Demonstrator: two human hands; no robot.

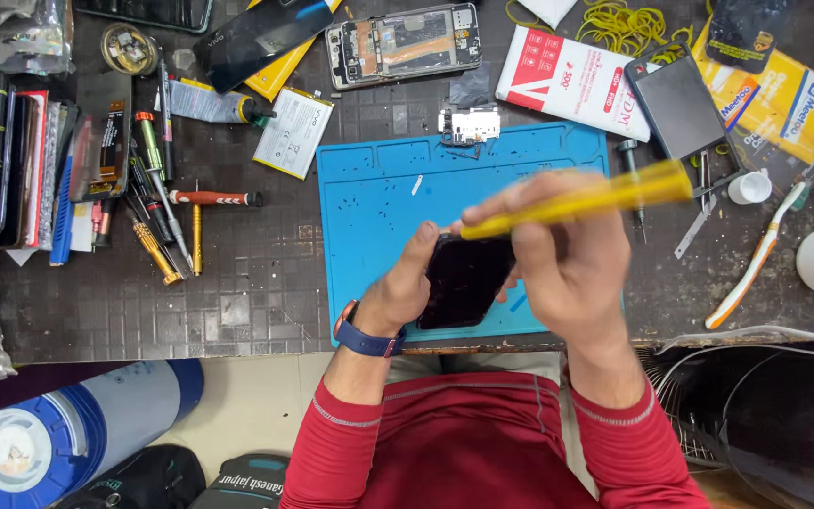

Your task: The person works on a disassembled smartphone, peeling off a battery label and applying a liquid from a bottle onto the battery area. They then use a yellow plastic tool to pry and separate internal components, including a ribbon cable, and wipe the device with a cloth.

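Note:
My left hand grips the left edge of a black phone held over the blue repair mat. My right hand is closed around a yellow pen-shaped tool, blurred with motion, its tip pointing left just above the phone's top edge. The right hand hides the phone's right side. A blue watch band sits on my left wrist. Red sleeves cover both forearms.
An opened phone body and a small white part lie beyond the mat. Screwdrivers and a battery lie at left. A toothbrush, a white cap, boxes and yellow rubber bands sit at right.

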